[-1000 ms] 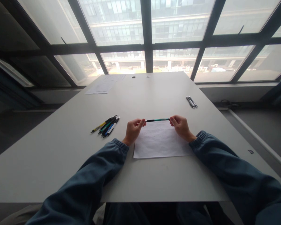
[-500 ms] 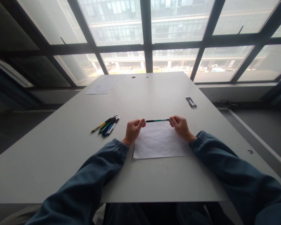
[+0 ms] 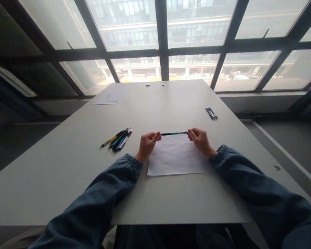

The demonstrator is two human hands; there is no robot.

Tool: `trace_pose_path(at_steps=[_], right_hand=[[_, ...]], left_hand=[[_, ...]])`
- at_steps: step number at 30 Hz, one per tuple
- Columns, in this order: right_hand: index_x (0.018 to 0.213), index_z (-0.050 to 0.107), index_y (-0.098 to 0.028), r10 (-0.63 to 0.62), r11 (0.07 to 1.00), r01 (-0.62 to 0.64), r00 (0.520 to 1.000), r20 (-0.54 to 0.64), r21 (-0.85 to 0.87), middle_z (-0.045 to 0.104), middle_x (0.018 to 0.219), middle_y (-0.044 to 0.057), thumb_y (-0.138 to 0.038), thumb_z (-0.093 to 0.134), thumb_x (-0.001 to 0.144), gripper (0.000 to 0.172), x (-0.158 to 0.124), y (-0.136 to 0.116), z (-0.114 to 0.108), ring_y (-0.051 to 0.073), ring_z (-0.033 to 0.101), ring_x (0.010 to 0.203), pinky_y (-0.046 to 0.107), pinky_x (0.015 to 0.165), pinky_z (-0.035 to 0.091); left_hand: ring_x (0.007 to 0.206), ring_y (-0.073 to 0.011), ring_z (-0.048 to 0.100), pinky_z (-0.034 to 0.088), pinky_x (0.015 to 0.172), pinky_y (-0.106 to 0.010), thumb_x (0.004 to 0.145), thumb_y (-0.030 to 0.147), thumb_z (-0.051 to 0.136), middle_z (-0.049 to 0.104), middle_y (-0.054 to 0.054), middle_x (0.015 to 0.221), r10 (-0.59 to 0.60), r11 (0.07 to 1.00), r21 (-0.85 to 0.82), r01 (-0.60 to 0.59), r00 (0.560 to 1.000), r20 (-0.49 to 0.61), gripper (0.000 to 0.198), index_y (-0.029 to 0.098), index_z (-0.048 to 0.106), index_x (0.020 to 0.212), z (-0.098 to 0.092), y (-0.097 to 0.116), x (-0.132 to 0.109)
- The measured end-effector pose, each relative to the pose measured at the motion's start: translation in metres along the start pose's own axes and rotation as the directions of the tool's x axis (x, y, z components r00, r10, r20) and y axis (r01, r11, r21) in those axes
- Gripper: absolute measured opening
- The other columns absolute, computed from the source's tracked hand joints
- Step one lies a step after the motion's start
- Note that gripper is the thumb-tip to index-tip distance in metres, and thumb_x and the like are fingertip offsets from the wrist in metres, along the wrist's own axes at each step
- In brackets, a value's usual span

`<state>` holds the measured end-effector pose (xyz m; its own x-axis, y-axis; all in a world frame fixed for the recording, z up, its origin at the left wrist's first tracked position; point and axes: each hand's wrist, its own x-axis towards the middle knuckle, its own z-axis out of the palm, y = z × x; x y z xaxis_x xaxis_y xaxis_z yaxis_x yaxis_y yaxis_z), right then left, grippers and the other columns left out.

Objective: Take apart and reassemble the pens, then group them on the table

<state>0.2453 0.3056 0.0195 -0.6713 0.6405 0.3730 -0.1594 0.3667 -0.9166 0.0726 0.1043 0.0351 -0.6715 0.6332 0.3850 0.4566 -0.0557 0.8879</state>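
A green and black pen [image 3: 174,133] is held level between my two hands, just above the far edge of a white sheet of paper [image 3: 177,157]. My left hand [image 3: 147,144] pinches the pen's left end with closed fingers. My right hand [image 3: 200,140] pinches its right end the same way. Both forearms, in dark blue sleeves, rest on the grey table [image 3: 67,173].
A bunch of several pens [image 3: 117,138], yellow, green, blue and black, lies left of my left hand. Two or three dark pens [image 3: 211,112] lie at the far right. More paper [image 3: 116,93] sits at the table's far left edge, under large windows.
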Motion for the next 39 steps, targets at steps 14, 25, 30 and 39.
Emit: trace_pose_path(at_steps=[14, 25, 30, 39], right_hand=[[0.100, 0.069, -0.018, 0.239, 0.867, -0.301, 0.951, 0.198, 0.397, 0.070, 0.072, 0.003, -0.045, 0.079, 0.078, 0.036, 0.000, -0.012, 0.000, 0.015, 0.062, 0.065, 0.029, 0.061, 0.049], [0.085, 0.070, -0.015, 0.210, 0.913, -0.262, 0.959, 0.188, 0.314, 0.069, 0.068, 0.004, -0.050, 0.081, 0.074, 0.038, -0.001, -0.007, 0.002, 0.014, 0.060, 0.060, 0.028, 0.057, 0.047], [0.083, 0.070, -0.015, 0.215, 0.896, -0.280, 0.952, 0.217, 0.343, 0.067, 0.066, 0.003, -0.046, 0.082, 0.074, 0.035, -0.002, -0.008, 0.003, 0.013, 0.058, 0.059, 0.026, 0.056, 0.044], [0.080, 0.069, -0.015, 0.230, 0.891, -0.303, 0.943, 0.240, 0.339, 0.066, 0.064, 0.002, -0.048, 0.081, 0.075, 0.035, -0.003, -0.010, 0.003, 0.012, 0.055, 0.057, 0.026, 0.054, 0.041]], left_hand=[[0.071, -0.0163, 0.067, 0.050, 0.065, -0.026, 0.088, 0.048, 0.069, 0.074, -0.006, 0.077, 0.044, 0.997, 0.062, -0.044, 0.999, 0.002, 0.033, 0.016, 0.075, 0.082, -0.001, -0.005, 0.000], [0.071, -0.0136, 0.065, 0.050, 0.065, -0.024, 0.096, 0.055, 0.054, 0.071, -0.006, 0.090, 0.089, 0.996, 0.019, -0.090, 0.992, 0.085, 0.042, 0.018, 0.065, 0.114, -0.002, -0.007, 0.001], [0.081, -0.0155, 0.066, 0.050, 0.068, -0.024, 0.095, 0.048, 0.059, 0.071, -0.006, 0.097, 0.152, 0.966, 0.188, -0.177, 0.978, 0.141, 0.034, 0.020, 0.067, 0.112, -0.004, -0.003, 0.000], [0.074, -0.0145, 0.059, 0.045, 0.066, -0.024, 0.099, 0.038, 0.055, 0.066, -0.004, 0.085, 0.259, 0.901, 0.288, -0.325, 0.935, 0.243, 0.023, 0.019, 0.068, 0.095, -0.005, 0.004, -0.001]])
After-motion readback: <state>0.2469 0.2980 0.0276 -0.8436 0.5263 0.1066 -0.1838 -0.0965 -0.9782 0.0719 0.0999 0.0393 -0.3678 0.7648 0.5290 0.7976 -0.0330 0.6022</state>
